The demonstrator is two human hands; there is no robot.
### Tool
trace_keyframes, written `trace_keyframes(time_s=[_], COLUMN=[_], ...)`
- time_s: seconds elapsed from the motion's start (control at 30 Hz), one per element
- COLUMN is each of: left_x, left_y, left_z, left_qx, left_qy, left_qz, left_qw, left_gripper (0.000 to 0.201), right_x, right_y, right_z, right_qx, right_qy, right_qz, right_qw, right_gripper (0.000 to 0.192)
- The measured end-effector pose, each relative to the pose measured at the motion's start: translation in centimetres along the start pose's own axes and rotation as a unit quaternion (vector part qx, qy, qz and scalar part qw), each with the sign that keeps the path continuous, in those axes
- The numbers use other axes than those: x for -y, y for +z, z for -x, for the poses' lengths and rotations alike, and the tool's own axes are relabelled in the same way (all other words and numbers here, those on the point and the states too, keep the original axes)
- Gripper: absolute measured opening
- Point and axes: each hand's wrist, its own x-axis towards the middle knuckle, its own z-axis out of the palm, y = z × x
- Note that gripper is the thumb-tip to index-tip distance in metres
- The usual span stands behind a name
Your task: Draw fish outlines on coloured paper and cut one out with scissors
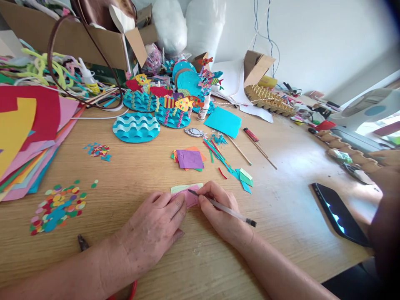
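Both hands meet on the small pink paper piece (191, 196), near edge of the wooden table (281, 208), just this side of the purple paper square (189, 159). Left hand (156, 227) lies flat, fingers together, tips pressing the pink piece's left part down. Right hand (218, 210) pinches a pen (223, 209) in a writing grip; tip touches the pink piece at its top middle. Pen's long axis runs from the tip down-right, away from the left hand. A pale green paper strip (184, 187) peeks out from under the pink piece on the far side. Black phone (339, 214) sits well right of it; confetti dots (59, 206) well left.
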Motion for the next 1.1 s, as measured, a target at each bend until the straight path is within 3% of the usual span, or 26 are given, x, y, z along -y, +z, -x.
trace_keyframes(time_s=[0.7, 0.93, 1.1], left_x=[0.0, 0.1, 0.3], left_y=[0.2, 0.1, -0.4], left_z=[0.2, 0.1, 0.0], left_qx=[0.003, 0.010, -0.010], left_qy=[0.004, 0.001, -0.011], left_qz=[0.004, 0.027, 0.059], left_qw=[1.000, 1.000, 0.998], left_gripper=[0.041, 0.038, 0.036], right_x=[0.2, 0.2, -0.3], right_y=[0.0, -0.5, -0.9], right_z=[-0.1, 0.1, -0.3], right_qx=[-0.002, -0.036, -0.051], right_qy=[0.005, 0.058, 0.052], right_qz=[0.006, -0.069, -0.153], right_qw=[1.000, 0.995, 0.986], right_gripper=[0.009, 0.007, 0.008])
